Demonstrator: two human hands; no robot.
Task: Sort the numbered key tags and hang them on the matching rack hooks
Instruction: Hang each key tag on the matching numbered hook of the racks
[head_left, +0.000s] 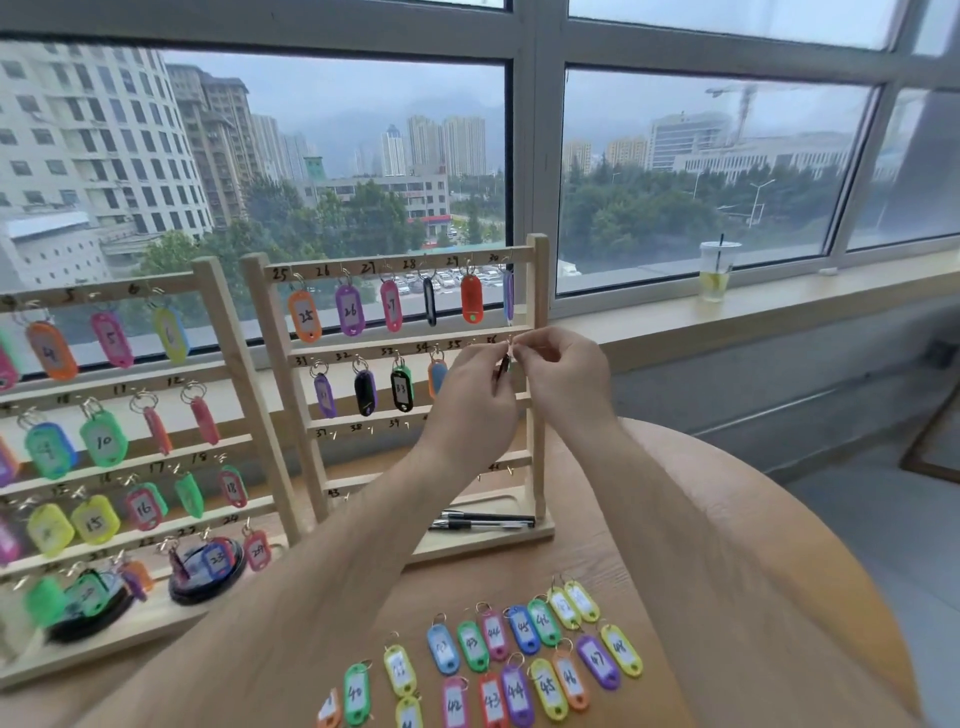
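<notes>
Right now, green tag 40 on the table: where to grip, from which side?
Pinch green tag 40 at its ring end, coming from above. It lies flat on the table, ring at the far end, clear of the body; neighbouring tags probably crowd its long edges.

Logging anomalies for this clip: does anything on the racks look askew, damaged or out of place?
Nothing damaged or spilled. In the top row of the right rack, the red tag under 29 shows no readable number, and the black tag under 28 and purple tag under 30 hang edge-on, unreadable.
</notes>
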